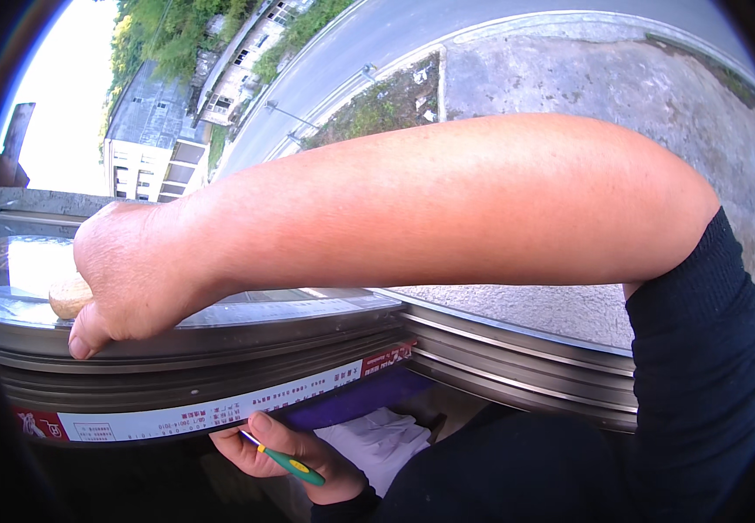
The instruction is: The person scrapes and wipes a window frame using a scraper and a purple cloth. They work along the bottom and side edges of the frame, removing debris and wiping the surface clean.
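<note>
My right hand [132, 271] reaches across the view to the left, its back towards me. It curls over a rounded tan object [69, 297] at the window glass [31, 261]. The thumb lies over the edge of the dark metal window frame [233, 330], and the other fingers are hidden. Lower down, my left hand [269, 451] holds a small tool with a green handle [295, 465] and yellow collar, apparently a screwdriver. A short metal shaft shows by the thumb; its tip is hidden. That hand is just below the red and white printed strip [220, 408] on the frame.
Metal sliding tracks [514, 366] run to the right from the frame's corner. Below the strip are a purple surface [358, 395] and white cloth [377, 444]. Outside, far below, lie a concrete yard [547, 78], a road [384, 39] and buildings [155, 124].
</note>
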The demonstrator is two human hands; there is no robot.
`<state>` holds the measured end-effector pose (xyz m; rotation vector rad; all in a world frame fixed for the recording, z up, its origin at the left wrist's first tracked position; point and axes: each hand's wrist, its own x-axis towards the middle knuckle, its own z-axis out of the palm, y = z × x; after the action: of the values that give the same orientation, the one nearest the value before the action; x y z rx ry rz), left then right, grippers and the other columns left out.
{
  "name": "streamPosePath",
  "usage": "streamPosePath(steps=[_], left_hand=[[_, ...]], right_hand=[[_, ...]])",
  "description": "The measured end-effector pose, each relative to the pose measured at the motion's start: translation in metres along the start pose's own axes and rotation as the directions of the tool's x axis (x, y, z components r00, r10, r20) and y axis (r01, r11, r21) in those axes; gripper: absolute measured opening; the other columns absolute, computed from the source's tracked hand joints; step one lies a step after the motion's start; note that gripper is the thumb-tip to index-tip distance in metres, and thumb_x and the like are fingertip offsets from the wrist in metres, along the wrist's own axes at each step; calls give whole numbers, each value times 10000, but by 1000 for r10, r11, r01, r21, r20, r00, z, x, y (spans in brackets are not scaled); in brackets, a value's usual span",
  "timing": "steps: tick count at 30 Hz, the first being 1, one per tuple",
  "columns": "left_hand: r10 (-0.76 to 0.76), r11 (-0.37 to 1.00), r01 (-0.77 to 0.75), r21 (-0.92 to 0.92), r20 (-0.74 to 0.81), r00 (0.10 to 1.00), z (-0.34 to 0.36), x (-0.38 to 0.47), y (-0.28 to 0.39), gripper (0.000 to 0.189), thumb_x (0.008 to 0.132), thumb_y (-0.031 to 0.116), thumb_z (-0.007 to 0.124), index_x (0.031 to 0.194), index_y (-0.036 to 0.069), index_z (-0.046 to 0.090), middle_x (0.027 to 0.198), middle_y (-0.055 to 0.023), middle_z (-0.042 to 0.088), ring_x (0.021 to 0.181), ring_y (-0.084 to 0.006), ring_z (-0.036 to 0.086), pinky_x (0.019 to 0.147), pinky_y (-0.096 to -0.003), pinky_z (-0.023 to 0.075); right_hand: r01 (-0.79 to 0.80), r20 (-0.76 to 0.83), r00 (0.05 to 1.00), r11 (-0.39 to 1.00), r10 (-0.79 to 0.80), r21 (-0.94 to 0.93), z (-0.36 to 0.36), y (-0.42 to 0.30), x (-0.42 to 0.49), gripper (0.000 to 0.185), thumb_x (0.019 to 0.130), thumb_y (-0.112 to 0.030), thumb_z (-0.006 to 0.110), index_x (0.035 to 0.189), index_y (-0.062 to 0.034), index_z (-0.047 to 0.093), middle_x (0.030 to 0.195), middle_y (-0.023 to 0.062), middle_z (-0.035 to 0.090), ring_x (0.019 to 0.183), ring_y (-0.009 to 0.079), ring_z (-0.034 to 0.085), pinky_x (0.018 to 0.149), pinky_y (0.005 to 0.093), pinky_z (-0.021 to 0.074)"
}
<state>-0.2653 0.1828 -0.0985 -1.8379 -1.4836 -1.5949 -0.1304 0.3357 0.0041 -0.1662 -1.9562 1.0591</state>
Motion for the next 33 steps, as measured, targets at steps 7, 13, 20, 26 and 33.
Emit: streamPosePath(steps=[7,13,20,26,33], left_hand=[[-34,997,35,-62,12,999,1,0,4,304,901,245,535,1029,-30,536,953,-131,588,861,-154,529,808,-279,437],[16,999,-13,-44,64,998,5,0,10,227,902,232,553,847,34,457,854,-89,541,796,-124,478,752,-255,412],[-35,997,42,-71,88,996,-3,-1,9,242,885,172,574,784,63,383,756,-56,474,712,-104,410,694,-226,358],[42,999,-41,-19,42,998,7,-4,9,230,870,139,579,778,68,381,716,-30,459,652,-87,390,663,-209,344],[-32,999,32,-6,26,999,8,-8,14,217,853,149,593,784,65,405,681,-21,455,631,-86,406,650,-211,349]], right_hand=[[-3,-8,1000,1000,3,-1,0,1,1,689,817,-568,624,974,101,666,938,231,666,921,334,643,822,421,502],[11,-23,1000,1000,-11,-6,3,7,8,693,802,-574,636,969,98,667,942,232,666,921,338,643,819,417,506],[8,-25,1000,1000,-7,25,2,11,17,710,793,-572,645,975,115,653,975,241,657,926,339,642,819,409,506],[43,-35,999,998,-41,42,12,28,27,744,773,-601,645,982,113,655,950,240,659,925,347,638,824,413,503],[51,-29,998,999,-51,19,15,37,38,737,774,-621,631,951,93,672,922,230,662,912,342,637,816,415,499]])
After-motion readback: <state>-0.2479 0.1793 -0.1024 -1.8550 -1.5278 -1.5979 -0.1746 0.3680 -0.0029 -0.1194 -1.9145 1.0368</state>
